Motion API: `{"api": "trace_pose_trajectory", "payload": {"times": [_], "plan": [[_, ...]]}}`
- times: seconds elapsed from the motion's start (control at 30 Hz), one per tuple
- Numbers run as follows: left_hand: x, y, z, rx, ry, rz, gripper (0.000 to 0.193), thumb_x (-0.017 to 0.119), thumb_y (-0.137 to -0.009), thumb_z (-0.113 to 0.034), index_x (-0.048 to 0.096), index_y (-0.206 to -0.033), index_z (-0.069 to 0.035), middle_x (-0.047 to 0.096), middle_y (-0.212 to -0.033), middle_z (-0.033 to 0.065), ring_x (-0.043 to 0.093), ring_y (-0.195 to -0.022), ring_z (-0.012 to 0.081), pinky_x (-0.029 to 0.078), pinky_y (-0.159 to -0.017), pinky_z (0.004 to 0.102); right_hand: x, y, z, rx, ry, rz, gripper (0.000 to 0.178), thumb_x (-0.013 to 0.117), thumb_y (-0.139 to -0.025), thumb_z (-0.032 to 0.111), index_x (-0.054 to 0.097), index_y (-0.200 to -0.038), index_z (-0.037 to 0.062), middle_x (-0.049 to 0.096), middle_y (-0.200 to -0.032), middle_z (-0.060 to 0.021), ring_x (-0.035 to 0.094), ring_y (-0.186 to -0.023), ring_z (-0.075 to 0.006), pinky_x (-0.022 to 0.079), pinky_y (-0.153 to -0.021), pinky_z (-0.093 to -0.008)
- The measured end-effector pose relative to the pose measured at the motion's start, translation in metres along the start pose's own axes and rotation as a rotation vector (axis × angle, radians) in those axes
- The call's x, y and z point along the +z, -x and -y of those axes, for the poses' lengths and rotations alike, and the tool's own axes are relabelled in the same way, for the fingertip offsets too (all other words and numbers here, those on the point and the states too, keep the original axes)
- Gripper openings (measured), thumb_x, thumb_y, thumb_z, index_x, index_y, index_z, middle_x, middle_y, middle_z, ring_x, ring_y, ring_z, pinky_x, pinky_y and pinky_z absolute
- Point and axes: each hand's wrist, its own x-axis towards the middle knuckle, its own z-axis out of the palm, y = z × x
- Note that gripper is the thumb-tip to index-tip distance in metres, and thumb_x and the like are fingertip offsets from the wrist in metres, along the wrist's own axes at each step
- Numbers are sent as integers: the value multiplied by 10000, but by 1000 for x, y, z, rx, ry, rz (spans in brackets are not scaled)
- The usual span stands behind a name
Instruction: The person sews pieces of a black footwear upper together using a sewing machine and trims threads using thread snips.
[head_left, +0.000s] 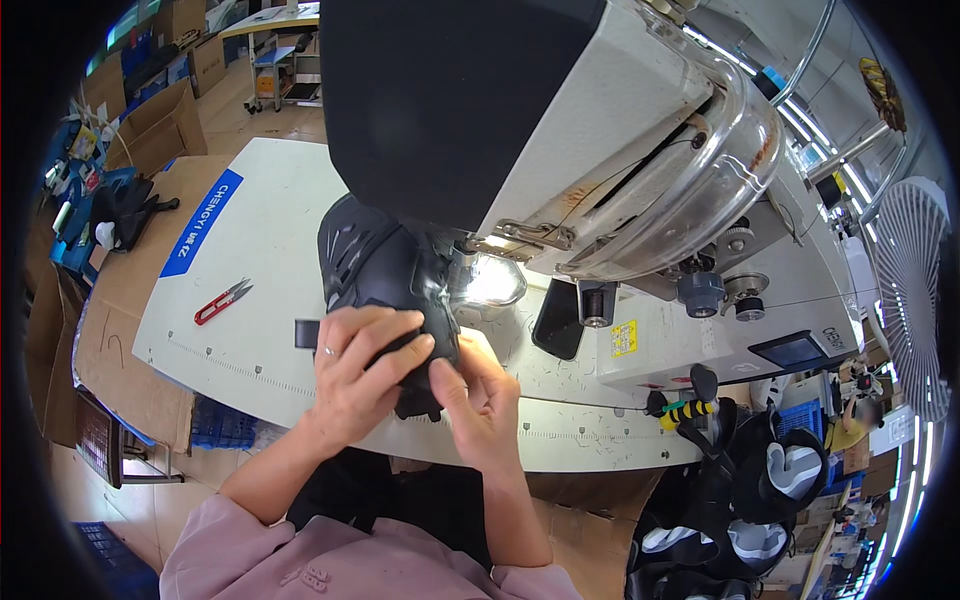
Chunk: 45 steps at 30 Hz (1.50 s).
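A black moulded, padded piece (390, 265) with raised ridges lies on the white sewing machine table (270, 220), its right edge beside the lit needle area. My left hand (358, 368) is closed over its near end, fingers bent across the top. On the right side, my right hand (480, 400) pinches the near edge between thumb and fingers. A short dark strap end (306, 334) sticks out left of my left hand. The sewing machine (620, 130) stands over the piece. Its dark cover hides the far side, and the needle tip cannot be made out.
Red-handled thread snips (222, 302) lie at the left. A black phone (558, 318) rests right of the lamp glow. Yellow-and-black handled tools (686, 414) sit at the right edge. Black pieces with grey linings (757, 540) pile up lower right. Cardboard (130, 350) borders the table's left side.
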Motion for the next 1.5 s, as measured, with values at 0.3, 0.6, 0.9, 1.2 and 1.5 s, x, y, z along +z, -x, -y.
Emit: {"api": "trace_pose_trajectory", "payload": {"times": [0.3,0.6,0.9,1.2,1.5], "plan": [[28,-35,33,258,-92,-28,292,666,-586,-118,692,-876,-122,622,-1020,37,559,-924,208,430,-788,348,-73,-76,-39,-63,582,-207,103,544,-884,70,566,-926,-22,612,-891,-75,558,-810,-158,452,-779,-301],[39,-39,42,167,5,35,360,674,-564,-8,684,-893,-154,619,-982,24,551,-840,235,448,-744,327,-64,-101,-83,-232,-788,133,366,747,-742,4,620,-1085,18,651,-1001,-84,626,-903,-186,528,-780,-309],[45,-34,71,185,146,166,427,687,-513,21,661,-879,-197,657,-1050,-20,587,-880,131,360,-713,286,-69,-87,-128,-373,-753,-54,288,704,-820,162,582,-1076,112,585,-877,-4,577,-818,-130,487,-731,-285],[47,-32,79,183,177,183,429,715,-509,0,664,-879,-211,667,-1076,-36,594,-817,119,377,-642,289,-119,-90,-205,-305,-664,-35,232,600,-890,190,564,-1100,100,570,-943,-7,547,-875,-117,450,-783,-253],[44,-33,79,186,213,214,368,734,-545,-7,652,-845,-203,671,-1084,-36,586,-868,113,370,-675,285,-118,-83,-199,-159,-584,-254,197,618,-813,-28,605,-995,47,583,-988,-51,555,-926,-148,451,-842,-277]]}}
